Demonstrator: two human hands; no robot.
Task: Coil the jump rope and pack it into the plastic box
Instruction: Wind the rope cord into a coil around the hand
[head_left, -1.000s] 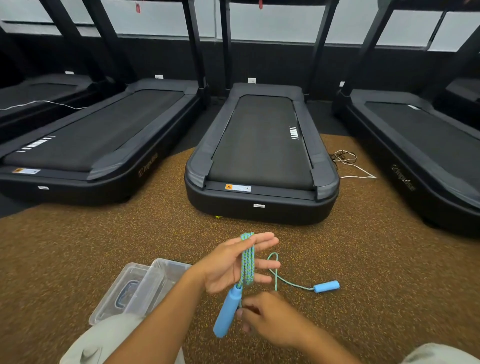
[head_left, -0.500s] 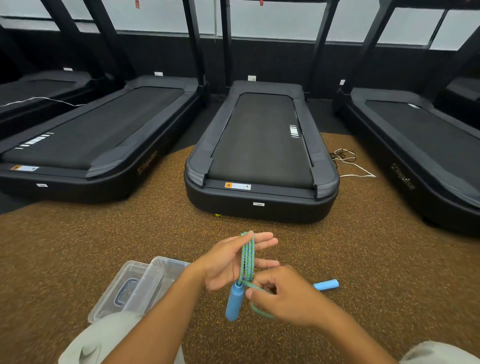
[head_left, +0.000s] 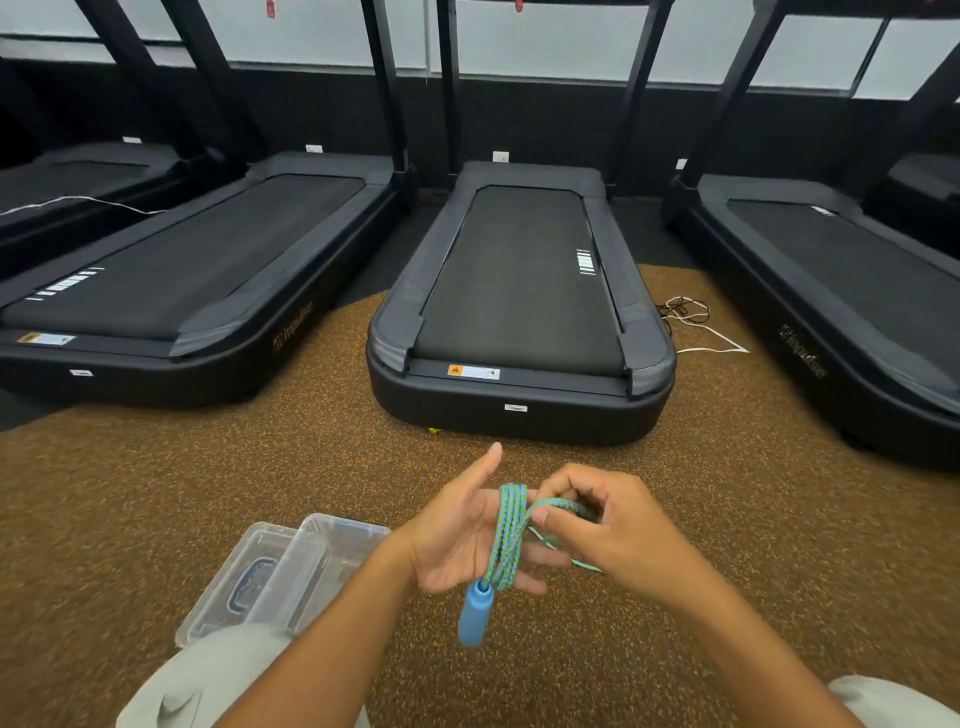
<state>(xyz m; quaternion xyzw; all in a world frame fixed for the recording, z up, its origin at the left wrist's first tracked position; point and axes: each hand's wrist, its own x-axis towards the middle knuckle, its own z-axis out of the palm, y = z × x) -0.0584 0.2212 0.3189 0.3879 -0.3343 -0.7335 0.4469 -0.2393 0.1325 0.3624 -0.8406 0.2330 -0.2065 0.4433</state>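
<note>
my left hand is flat and open, palm up, with the green-blue jump rope looped around its fingers; a blue handle dangles below it. my right hand pinches a strand beside the coil. the clear plastic box sits on the floor left of the coil, its lid alongside.

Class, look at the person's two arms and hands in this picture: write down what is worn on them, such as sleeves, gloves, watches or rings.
Both forearms are bare up to the frame edge: no sleeves show. The left hand and the right hand wear no gloves, and no watch, bracelet or ring is visible on either. The only clothing in view is light grey-beige fabric over the knees at the bottom corners.
</note>
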